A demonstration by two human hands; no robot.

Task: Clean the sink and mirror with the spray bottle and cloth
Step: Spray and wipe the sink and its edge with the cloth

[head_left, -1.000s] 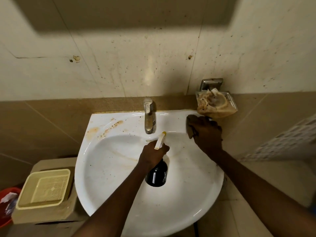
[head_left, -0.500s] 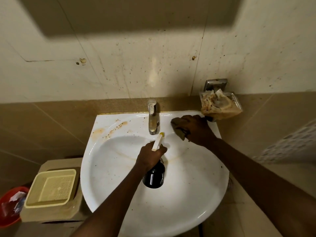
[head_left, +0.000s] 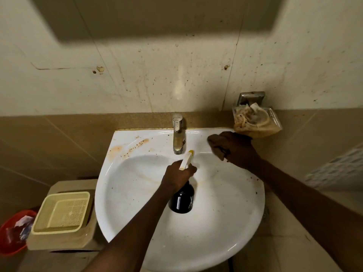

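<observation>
A white sink [head_left: 137, 193] fills the middle of the view, with brown stains on its back left ledge. My left hand [head_left: 177, 176] grips the neck of a black spray bottle [head_left: 182, 201] over the basin, its white and yellow nozzle aimed toward the tap [head_left: 178, 138]. My right hand [head_left: 234, 149] presses a dark brown cloth [head_left: 213, 141] onto the back right ledge, just right of the tap. The mirror is out of view; only a shadow falls on the wall above.
A soap dish [head_left: 255, 119] with a stained rag hangs on the wall at the sink's back right corner. Left of the sink, a cream basket [head_left: 62, 212] sits on a beige box, and a red bin [head_left: 11, 234] stands at the far left.
My right hand slid the cloth left along the back ledge toward the tap, then back to the right. My left hand and the bottle hardly moved.
</observation>
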